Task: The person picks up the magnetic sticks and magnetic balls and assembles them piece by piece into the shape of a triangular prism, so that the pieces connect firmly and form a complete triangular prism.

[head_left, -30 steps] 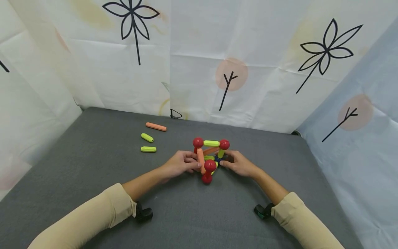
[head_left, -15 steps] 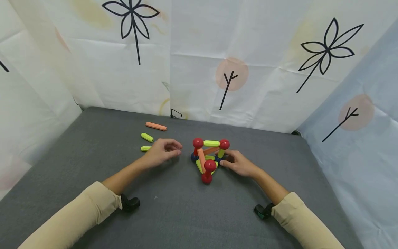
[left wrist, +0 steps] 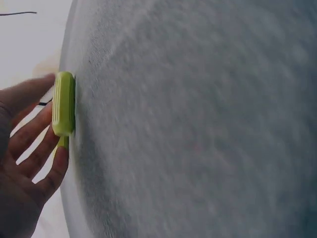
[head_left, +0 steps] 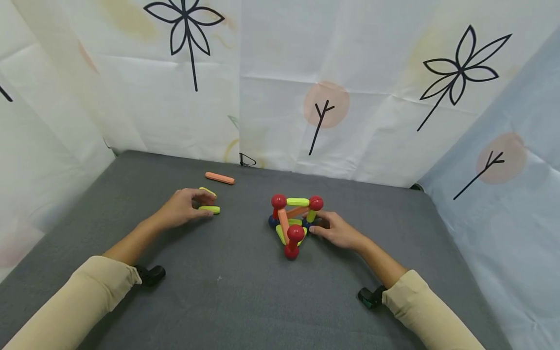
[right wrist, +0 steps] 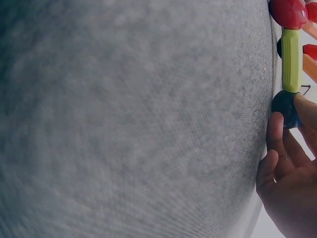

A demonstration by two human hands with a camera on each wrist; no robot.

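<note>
A small frame of red balls, green sticks and orange sticks (head_left: 295, 221) stands on the grey mat (head_left: 245, 296). My right hand (head_left: 317, 226) grips it at its right base, thumb and fingers curled round a dark blue ball (right wrist: 283, 106); a green stick (right wrist: 290, 59) rises from that ball to a red ball (right wrist: 288, 12). Off to the left, my left hand (head_left: 202, 204) has reached two loose green sticks. Its thumb and fingertips (left wrist: 30, 134) pinch the nearer green stick (left wrist: 63, 104) (head_left: 210, 210), which lies on the mat.
A second green stick (head_left: 208, 192) lies just behind the left thumb, and an orange stick (head_left: 219, 178) lies farther back. Patterned cloth walls (head_left: 280, 73) close in the mat at the back and both sides. Black wrist mounts (head_left: 150, 274) sit under both sleeves.
My left hand let go of the frame and moved left across the mat to the loose green sticks. The right hand and the frame have stayed put.
</note>
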